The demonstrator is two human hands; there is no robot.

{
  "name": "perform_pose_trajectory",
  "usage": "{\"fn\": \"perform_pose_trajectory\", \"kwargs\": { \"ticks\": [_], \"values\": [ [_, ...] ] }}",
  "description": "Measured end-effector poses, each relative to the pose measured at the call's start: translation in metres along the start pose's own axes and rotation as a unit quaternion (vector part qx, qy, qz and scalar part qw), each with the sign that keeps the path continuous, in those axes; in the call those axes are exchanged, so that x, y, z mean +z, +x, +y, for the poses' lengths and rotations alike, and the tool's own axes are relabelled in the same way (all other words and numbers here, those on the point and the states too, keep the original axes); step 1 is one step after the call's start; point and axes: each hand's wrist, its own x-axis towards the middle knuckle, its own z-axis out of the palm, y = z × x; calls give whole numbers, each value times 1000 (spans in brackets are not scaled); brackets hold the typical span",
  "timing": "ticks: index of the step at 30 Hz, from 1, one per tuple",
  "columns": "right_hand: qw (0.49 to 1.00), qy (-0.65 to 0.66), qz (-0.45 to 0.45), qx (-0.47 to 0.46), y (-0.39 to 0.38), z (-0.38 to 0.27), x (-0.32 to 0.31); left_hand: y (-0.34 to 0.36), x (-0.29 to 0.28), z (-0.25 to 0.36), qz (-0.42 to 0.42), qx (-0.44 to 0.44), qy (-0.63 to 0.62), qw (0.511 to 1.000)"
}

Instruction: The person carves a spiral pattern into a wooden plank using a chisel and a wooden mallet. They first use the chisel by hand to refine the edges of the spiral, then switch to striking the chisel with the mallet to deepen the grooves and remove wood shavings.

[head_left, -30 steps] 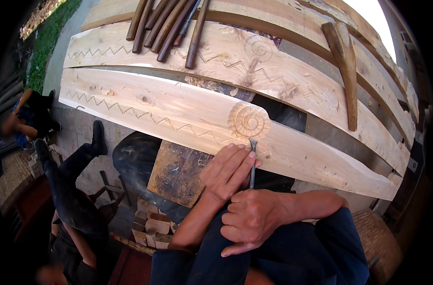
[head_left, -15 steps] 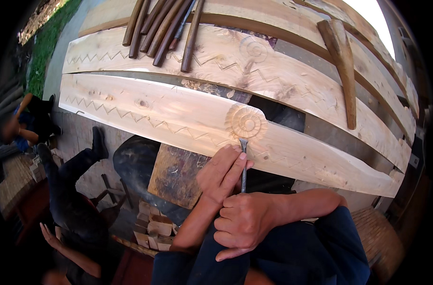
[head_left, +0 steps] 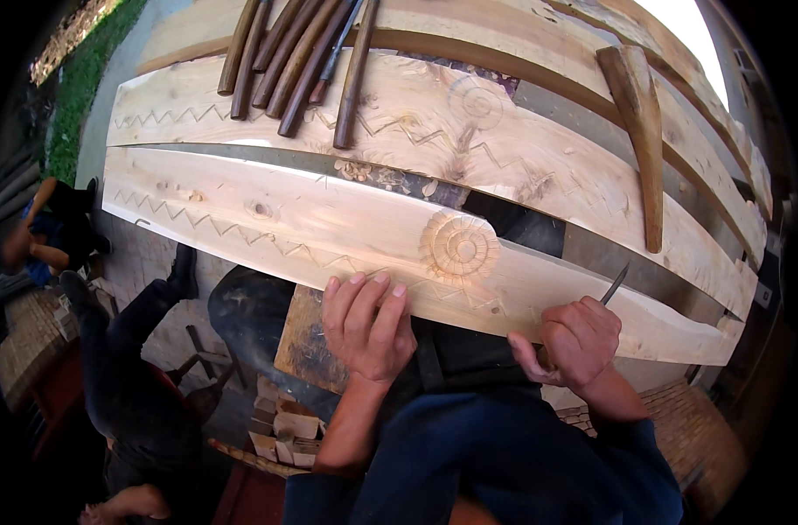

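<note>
A long pale wooden board (head_left: 329, 210) lies across in front of me, with a carved round rosette (head_left: 459, 248) and a zigzag line cut along its near side. My left hand (head_left: 368, 331) rests on the board's near edge, its fingers stretched out and a little apart, holding nothing. Closed around a chisel (head_left: 616, 284), my right hand (head_left: 578, 341) is over the near edge, right of the rosette. The chisel's metal shank sticks out beyond the fist, pointing up and right; its handle is mostly hidden by the fingers.
Several dark-handled tools (head_left: 303, 66) lie on the second carved board (head_left: 521, 144) behind. A wooden mallet (head_left: 641, 144) lies farther right across the boards. Wood blocks (head_left: 285, 429) are piled below left. Another person (head_left: 136, 385) sits at the left, and a second one (head_left: 53, 227) is farther off.
My right hand has swung right with the chisel, away from the rosette. The left hand has let go of the chisel's shank and moved left onto the board's edge.
</note>
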Motion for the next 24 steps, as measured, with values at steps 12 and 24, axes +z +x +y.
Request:
{"fn": "perform_pose_trajectory", "kwargs": {
  "ticks": [12,24],
  "values": [
    [994,-72,2,78,-28,25,27,19,13,-15,-31,-82,-7,996],
    [993,-92,44,64,-28,25,25,25,18,-13,26,-72,-33,997]
  ]
}}
